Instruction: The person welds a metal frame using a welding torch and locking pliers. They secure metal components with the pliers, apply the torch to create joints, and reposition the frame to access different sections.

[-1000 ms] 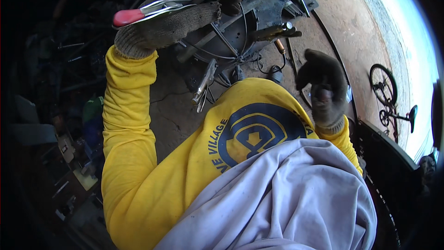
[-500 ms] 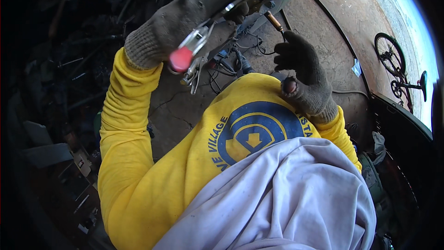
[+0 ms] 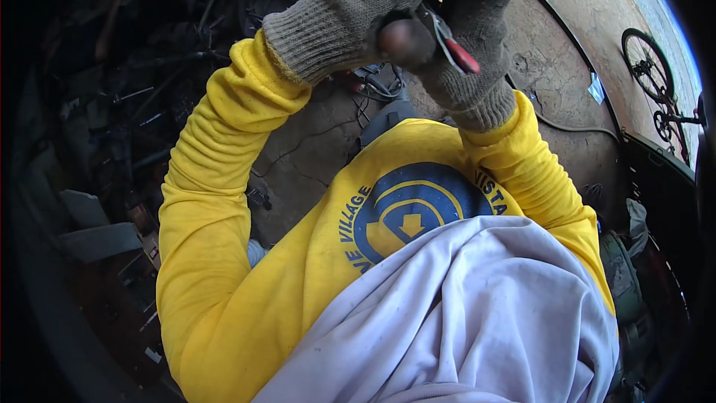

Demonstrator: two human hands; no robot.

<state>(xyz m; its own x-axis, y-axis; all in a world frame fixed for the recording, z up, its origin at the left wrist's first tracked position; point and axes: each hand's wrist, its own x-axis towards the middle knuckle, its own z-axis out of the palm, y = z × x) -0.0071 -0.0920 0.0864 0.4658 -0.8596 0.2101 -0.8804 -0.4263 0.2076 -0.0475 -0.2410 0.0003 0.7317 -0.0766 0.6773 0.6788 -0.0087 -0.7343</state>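
Two gloved hands come together at the far middle of a cluttered workshop, a red-tipped metal tool [image 3: 463, 57] between them. The tool lies across the palm side of the right hand [image 3: 481, 33], its red end pointing near and right; that hand's bare thumb tip pokes through its knitted glove toward the left hand [image 3: 354, 19]. The left hand's fingers run out of view, and from here one cannot fairly tell whether either hand is gripping the tool or merely touching it. The worker wears a yellow sweatshirt [image 3: 212, 194] with a dark blue print, a pale lilac cloth [image 3: 477, 306] draped over its near part. Dark metal scraps crowd the shadowed far left. To the right, a hose [image 3: 578, 128] curves over the stained floor [image 3: 548, 52], near a small pale-blue scrap [image 3: 595, 88]; a bicycle [image 3: 647, 67] lies at far right.
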